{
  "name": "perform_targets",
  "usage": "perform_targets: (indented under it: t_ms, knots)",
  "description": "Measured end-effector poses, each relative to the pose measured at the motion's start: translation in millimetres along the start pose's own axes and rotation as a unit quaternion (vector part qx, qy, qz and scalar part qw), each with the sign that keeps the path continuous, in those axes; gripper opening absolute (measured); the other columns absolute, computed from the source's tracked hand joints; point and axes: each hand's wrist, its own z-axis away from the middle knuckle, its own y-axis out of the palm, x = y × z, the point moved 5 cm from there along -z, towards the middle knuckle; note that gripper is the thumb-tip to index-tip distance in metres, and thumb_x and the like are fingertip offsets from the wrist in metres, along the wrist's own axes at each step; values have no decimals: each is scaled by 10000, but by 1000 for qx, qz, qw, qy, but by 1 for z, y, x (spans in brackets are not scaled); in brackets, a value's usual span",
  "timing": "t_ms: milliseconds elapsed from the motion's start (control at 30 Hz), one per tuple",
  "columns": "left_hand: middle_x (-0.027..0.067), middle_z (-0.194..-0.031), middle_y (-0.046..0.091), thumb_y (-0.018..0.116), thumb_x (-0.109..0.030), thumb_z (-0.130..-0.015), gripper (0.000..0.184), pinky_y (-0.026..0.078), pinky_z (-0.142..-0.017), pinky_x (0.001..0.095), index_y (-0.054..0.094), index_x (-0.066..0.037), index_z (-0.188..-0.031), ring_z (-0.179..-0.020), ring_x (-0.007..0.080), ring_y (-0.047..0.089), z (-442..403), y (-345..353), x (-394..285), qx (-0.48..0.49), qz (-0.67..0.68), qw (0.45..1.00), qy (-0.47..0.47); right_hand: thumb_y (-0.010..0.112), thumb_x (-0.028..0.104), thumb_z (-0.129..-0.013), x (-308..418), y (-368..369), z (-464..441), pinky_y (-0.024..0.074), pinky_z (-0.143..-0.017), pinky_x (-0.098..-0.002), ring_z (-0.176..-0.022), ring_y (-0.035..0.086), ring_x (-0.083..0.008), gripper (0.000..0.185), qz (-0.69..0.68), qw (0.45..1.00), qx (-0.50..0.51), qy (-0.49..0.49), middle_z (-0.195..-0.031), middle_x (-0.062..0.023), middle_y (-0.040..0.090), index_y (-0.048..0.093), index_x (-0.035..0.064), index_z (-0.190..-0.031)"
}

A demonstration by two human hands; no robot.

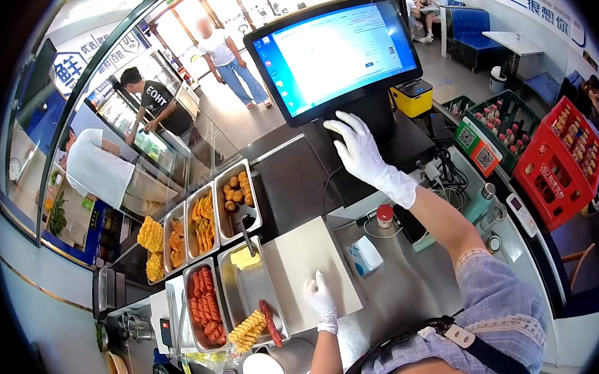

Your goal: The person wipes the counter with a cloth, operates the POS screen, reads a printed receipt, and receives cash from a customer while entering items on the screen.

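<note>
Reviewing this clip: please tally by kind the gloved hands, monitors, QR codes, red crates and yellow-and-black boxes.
Gloved hands: 2, left hand and right hand
Monitor: 1
QR codes: 2
Red crate: 1
Yellow-and-black box: 1
Total: 7

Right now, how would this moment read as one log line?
right hand: gloved, open, near monitor | left hand: gloved, over pale board | red sausages: in metal tray

Red crate [549,194] beside green crate [503,154], blue booth [471,30] farther back.
</note>
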Motion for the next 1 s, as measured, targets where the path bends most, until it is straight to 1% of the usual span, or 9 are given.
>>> perform_targets:
  t_ms: [33,67,167,200,267,600,800,933,1000]
  knots:
    - [19,-591,425,627,-160,-928,463,359,-539,276,477,-16,-515,-571,104,424,0,0,1,-2,30,998,-56,607,50,-816,-3,2,-6,349,-1046,-499,-1181,439,-423,469,13,1000,7,-1,-1320,-208,449,502,88,-1272]
    - [32,-614,428,631,-126,-915,435,366,-554,286,495,-1,-521,-579,120,427,1,0,2,-4,60,992,-111,607,50,-816,-6,4,-12,349,-1046,-499,-1181,439,-423,469,13,1000,7,0,-1320,-208,449,502,88,-1272]
    - [35,-653,438,608,-124,-924,423,368,-565,291,521,-5,-528,-578,126,420,2,1,-4,-2,78,986,-145,607,64,-819,-11,9,-23,332,-1057,-502,-1195,432,-408,460,50,998,-14,-23,-1301,-194,469,509,93,-1267]
    - [35,-653,438,608,-124,-924,423,368,-565,291,521,-5,-528,-578,126,420,1,0,-3,-2,78,986,-145,607,64,-819,-11,9,-25,332,-1057,-502,-1195,432,-408,460,51,998,-14,-23,-1301,-194,469,509,93,-1267]
    - [31,-635,438,595,-127,-929,423,364,-564,292,534,-5,-529,-582,121,420,0,0,-4,24,36,994,-100,605,60,-815,-10,11,-30,340,-1052,-494,-1193,435,-399,456,46,998,-7,-29,-1300,-186,471,514,93,-1261]
    - [27,-579,433,594,-131,-925,439,356,-549,301,524,-4,-511,-575,117,424,-2,0,-9,28,42,990,-128,601,39,-800,-11,19,-34,363,-1029,-489,-1178,440,-405,474,46,998,-2,-31,-1293,-183,472,523,95,-1264]
    - [39,-572,455,594,-128,-922,450,364,-557,308,516,-5,-496,-576,131,440,-3,0,-8,35,28,993,-105,607,43,-798,-5,24,-35,366,-1024,-483,-1175,440,-408,430,52,997,0,-53,-1264,-186,488,541,91,-1221]
    - [45,-572,458,595,-129,-921,443,374,-565,313,526,-6,-501,-578,142,445,-3,-1,-10,32,19,996,-83,617,42,-799,-19,18,-32,366,-1020,-486,-1162,456,-401,406,67,996,-51,-23,-1260,-184,493,554,91,-1197]
    - [46,-574,460,596,-131,-921,442,376,-567,313,530,-6,-503,-580,143,448,-2,-1,-9,32,21,996,-86,576,26,-835,-23,18,-31,351,-1046,-473,-1201,446,-375,400,61,997,-40,-15,-1281,-163,496,557,92,-1228]
